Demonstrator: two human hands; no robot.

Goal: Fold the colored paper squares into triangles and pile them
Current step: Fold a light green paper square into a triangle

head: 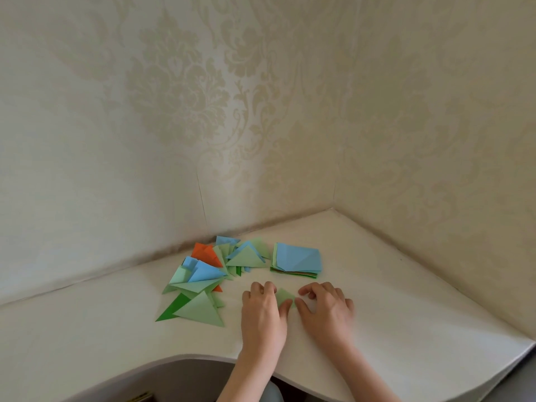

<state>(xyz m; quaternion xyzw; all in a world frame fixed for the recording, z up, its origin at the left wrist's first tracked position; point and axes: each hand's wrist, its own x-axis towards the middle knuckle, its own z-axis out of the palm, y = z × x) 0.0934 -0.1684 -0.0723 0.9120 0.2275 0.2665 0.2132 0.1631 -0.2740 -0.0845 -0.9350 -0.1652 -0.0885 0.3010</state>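
Midway: scattered folded coloured paper triangles (200,274) piled, stack of unfolded paper squares (297,259) remains; left hand (262,310) and right hand (326,307) press light-green paper piece (285,297), fingers curled on it.

No text, label, brand or number can be read anywhere here. The papers are plain colour only.
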